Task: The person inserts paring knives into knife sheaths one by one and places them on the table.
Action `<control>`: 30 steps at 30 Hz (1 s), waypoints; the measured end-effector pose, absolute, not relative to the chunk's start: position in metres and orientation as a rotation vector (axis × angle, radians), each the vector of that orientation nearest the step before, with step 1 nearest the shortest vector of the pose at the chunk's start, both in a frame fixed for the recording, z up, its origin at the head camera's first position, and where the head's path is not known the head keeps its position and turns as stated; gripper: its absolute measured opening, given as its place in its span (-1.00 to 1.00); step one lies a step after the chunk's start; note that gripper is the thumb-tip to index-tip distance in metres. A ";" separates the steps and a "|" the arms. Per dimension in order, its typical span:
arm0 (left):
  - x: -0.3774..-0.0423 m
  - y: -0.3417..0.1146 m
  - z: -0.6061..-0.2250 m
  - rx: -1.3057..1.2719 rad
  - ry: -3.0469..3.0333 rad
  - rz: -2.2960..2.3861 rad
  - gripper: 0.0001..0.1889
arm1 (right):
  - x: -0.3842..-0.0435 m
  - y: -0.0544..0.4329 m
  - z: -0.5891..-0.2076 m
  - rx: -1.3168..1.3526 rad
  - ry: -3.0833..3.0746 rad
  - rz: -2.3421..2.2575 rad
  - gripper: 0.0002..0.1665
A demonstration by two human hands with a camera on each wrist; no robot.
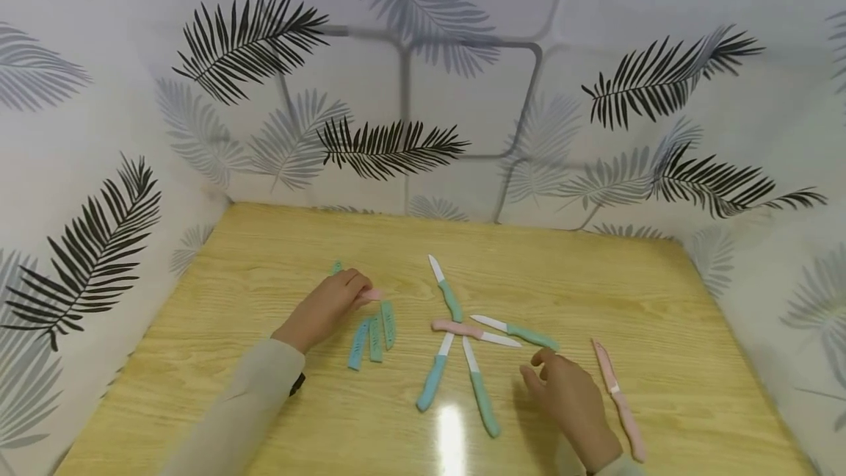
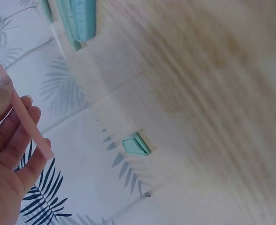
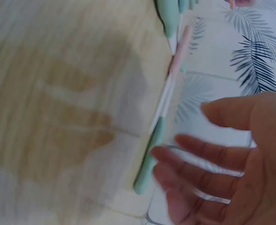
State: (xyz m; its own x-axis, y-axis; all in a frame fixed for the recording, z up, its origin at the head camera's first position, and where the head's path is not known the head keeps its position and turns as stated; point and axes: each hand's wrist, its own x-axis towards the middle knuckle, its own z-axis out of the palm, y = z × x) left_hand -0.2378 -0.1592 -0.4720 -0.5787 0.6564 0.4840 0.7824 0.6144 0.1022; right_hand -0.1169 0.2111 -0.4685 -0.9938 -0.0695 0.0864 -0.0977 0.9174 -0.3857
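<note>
My left hand point(image 1: 333, 307) pinches a pink blade sheath point(image 2: 27, 119) between thumb and fingers, above the table's left part. Beneath it lie a blue sheath point(image 1: 358, 344) and two green sheaths, with another green sheath point(image 2: 136, 144) partly hidden behind the hand in the head view. My right hand point(image 1: 568, 399), fingers loosely bent, holds nothing close to a green-handled knife point(image 1: 532, 336). A pink-handled knife point(image 1: 457, 327) lies across the middle, amid a blue-handled knife point(image 1: 431, 384) and other green-handled knives point(image 1: 485, 402), white blades bare.
Right of my right hand lies a pink knife point(image 1: 628, 424) with a pink sheath over its blade. The wooden table point(image 1: 297, 241) meets leaf-patterned white walls at the back and both sides. Light glares off the table's front middle.
</note>
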 end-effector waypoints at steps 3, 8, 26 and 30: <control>-0.233 -0.159 -0.471 -1.115 -2.444 -0.477 -0.74 | -0.123 0.204 -0.472 0.205 -2.961 0.620 -0.78; -0.225 -0.159 -0.469 -1.063 -2.479 -0.557 -0.82 | -0.135 0.190 -0.472 0.219 -2.967 0.639 -0.81; -0.204 -0.168 -0.475 -1.045 -2.524 -0.640 -0.83 | -0.185 0.136 -0.462 0.483 -2.931 0.509 -0.89; -0.203 -0.167 -0.479 -1.029 -2.547 -0.631 -0.83 | -0.192 0.131 -0.467 0.474 -2.975 0.466 -0.81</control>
State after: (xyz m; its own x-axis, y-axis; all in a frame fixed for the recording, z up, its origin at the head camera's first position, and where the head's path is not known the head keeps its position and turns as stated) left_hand -0.2033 -0.1669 -0.4788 -0.6885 0.5715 0.4466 0.7139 0.6428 0.2779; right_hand -0.1917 0.1315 -0.4666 -0.9473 -0.2888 0.1386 -0.3173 0.9051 -0.2830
